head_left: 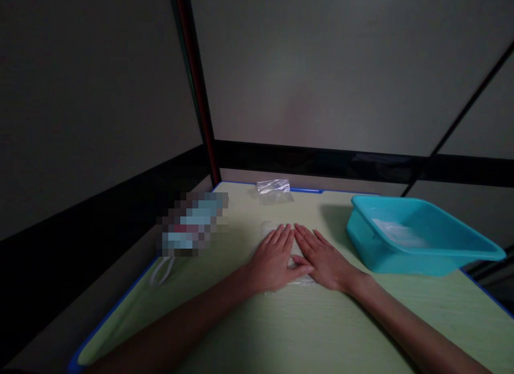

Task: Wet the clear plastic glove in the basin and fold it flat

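Observation:
Both palms lie flat on a clear plastic bag (303, 281) in the middle of the table. My left hand (270, 260) has its fingers stretched forward, its thumb reaching across to the other hand. My right hand (323, 259) lies beside it, fingers pointing forward and inward, the fingertips of the two hands close together. Most of the bag is hidden beneath the hands; its edges show at the front and at the far left. Neither hand grips anything.
A turquoise plastic basin (405, 260) stands on the right, with a whitish clear packet (399, 232) inside. Crumpled clear plastic (273, 189) lies near the far edge. A blurred-out object (193, 224) with a white strap (161, 272) is at left. Walls surround the pale green table (241, 331).

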Available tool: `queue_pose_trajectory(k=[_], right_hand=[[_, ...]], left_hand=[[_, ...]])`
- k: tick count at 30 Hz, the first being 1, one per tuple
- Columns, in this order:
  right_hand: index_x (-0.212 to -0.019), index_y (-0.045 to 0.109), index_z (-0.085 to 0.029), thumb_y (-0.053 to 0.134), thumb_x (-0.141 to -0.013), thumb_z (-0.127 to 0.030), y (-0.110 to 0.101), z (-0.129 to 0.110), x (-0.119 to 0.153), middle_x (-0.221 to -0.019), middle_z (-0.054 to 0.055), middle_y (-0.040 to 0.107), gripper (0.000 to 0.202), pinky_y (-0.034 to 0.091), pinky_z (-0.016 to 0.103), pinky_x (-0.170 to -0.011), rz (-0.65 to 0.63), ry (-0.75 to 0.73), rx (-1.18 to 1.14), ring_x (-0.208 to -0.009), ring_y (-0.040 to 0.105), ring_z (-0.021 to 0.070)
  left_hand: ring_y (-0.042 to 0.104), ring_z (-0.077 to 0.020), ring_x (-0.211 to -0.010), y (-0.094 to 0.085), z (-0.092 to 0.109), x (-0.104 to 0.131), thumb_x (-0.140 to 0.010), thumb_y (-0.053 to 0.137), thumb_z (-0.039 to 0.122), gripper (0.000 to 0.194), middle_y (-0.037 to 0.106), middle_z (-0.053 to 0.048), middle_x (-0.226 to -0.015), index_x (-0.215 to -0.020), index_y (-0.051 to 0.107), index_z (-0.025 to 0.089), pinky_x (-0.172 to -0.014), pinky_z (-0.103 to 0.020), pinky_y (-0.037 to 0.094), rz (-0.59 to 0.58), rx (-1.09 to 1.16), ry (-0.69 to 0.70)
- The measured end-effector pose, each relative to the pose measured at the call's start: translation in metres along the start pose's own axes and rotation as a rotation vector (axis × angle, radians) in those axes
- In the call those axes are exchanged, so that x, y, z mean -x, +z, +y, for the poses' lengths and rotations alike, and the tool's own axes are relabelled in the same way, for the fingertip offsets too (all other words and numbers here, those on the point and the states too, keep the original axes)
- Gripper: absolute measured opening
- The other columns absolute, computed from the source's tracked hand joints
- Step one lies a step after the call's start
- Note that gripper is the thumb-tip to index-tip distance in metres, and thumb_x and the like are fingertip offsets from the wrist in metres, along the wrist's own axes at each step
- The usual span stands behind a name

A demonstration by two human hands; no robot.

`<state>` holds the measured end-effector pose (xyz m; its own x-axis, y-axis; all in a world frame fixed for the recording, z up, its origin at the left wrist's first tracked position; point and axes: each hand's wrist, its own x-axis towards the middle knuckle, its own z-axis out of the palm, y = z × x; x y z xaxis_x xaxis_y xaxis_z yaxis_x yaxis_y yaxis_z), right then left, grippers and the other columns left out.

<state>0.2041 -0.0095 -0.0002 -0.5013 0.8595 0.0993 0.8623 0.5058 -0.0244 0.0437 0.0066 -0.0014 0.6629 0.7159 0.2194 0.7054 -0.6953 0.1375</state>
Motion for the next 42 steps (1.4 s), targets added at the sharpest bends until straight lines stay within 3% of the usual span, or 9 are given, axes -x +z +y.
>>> queue_pose_trajectory(k=[6,14,20,31,35,42], right_hand=[[-0.131,0.020,-0.007,0.017,-0.085,-0.049,0.000,0.000,0.002,-0.136,0.014,0.015,0.062,0.017,0.041,-0.100,0.020,-0.001,-0.023,-0.125,0.012,0.0205],[-0.130,0.022,-0.006,0.015,-0.085,-0.049,-0.004,-0.002,0.002,-0.135,0.015,0.016,0.063,0.016,0.040,-0.100,0.000,0.006,-0.013,-0.124,0.013,0.0207],[-0.130,0.020,-0.005,0.016,-0.085,-0.049,-0.005,-0.002,0.003,-0.136,0.015,0.014,0.063,0.015,0.040,-0.101,-0.002,0.012,-0.015,-0.124,0.011,0.0211],[-0.132,0.013,-0.010,0.017,-0.085,-0.049,-0.004,0.001,0.003,-0.137,0.010,0.008,0.061,0.015,0.039,-0.101,0.019,0.019,-0.085,-0.125,0.008,0.0181],[-0.133,0.009,-0.012,0.019,-0.085,-0.049,-0.003,0.003,0.004,-0.138,0.009,0.006,0.061,0.015,0.039,-0.101,0.072,0.048,-0.157,-0.125,0.004,0.0171],[-0.133,0.010,-0.009,0.022,-0.083,-0.051,-0.008,0.001,0.005,-0.137,0.012,0.011,0.066,0.013,0.040,-0.101,0.076,0.060,-0.183,-0.125,0.007,0.0185]], left_hand=[[0.016,-0.0247,-0.124,-0.007,-0.017,0.012,-0.076,0.028,0.059,0.072,0.023,-0.014,-0.134,-0.127,0.027,0.007,-0.100,-0.038,0.016,-0.015,-0.012,0.001],[0.013,-0.0256,-0.125,-0.010,-0.029,0.018,-0.070,0.035,0.063,0.081,0.020,-0.014,-0.135,-0.127,0.025,0.007,-0.100,-0.037,0.015,-0.041,-0.026,-0.013],[0.010,-0.0245,-0.125,-0.017,-0.049,0.026,-0.070,0.031,0.065,0.085,0.015,-0.016,-0.136,-0.129,0.021,0.004,-0.100,-0.037,0.013,-0.111,-0.039,-0.078],[0.008,-0.0246,-0.125,-0.024,-0.062,0.032,-0.075,0.026,0.060,0.080,0.013,-0.020,-0.135,-0.129,0.017,0.001,-0.099,-0.040,0.013,-0.147,-0.041,-0.215],[0.006,-0.0218,-0.126,-0.026,-0.060,0.029,-0.078,0.024,0.057,0.075,0.011,-0.017,-0.136,-0.130,0.013,0.004,-0.100,-0.039,0.011,-0.115,-0.028,-0.179],[0.004,-0.0178,-0.126,-0.031,-0.038,0.025,-0.080,0.027,0.053,0.069,0.008,-0.012,-0.138,-0.131,0.012,0.009,-0.101,-0.036,0.006,-0.118,0.015,-0.010]])
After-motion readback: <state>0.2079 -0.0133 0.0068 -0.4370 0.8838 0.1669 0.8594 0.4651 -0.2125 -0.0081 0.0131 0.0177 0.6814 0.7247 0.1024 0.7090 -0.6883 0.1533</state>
